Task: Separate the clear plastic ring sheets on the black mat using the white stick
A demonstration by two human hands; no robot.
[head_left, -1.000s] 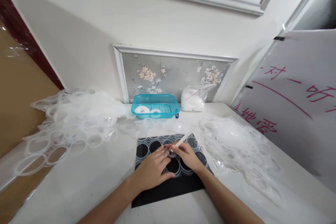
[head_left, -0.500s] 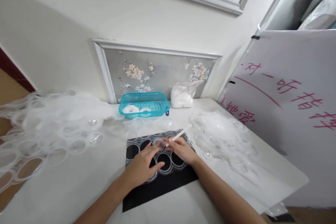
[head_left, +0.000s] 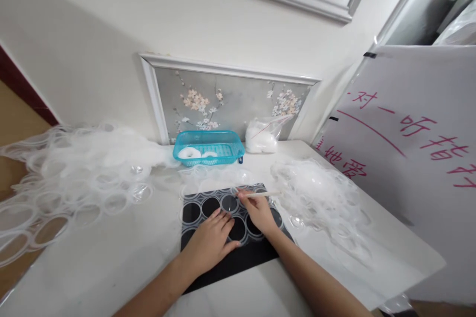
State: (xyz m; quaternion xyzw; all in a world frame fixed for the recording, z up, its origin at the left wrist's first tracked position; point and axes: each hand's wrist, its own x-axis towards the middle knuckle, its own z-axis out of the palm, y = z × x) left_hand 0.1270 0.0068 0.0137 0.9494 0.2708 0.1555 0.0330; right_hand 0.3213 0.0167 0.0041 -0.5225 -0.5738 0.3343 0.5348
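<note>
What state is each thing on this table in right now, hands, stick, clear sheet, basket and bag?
left hand: flat, fingers spread, pressing the clear ring sheet.
right hand: closed around the stick.
stick: held nearly level, tip at a ring.
clear ring sheet: lying flat on the black mat.
black mat: flat on the table.
teal basket: upright, open, white rolls inside.
plastic bag: leaning against the wall, white contents inside.

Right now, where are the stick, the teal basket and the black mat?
stick (head_left: pixel 265 194): head view, mid-shaft, right of the fingers.
teal basket (head_left: pixel 208 160): head view, front rim.
black mat (head_left: pixel 238 260): head view, bare front strip.
</note>
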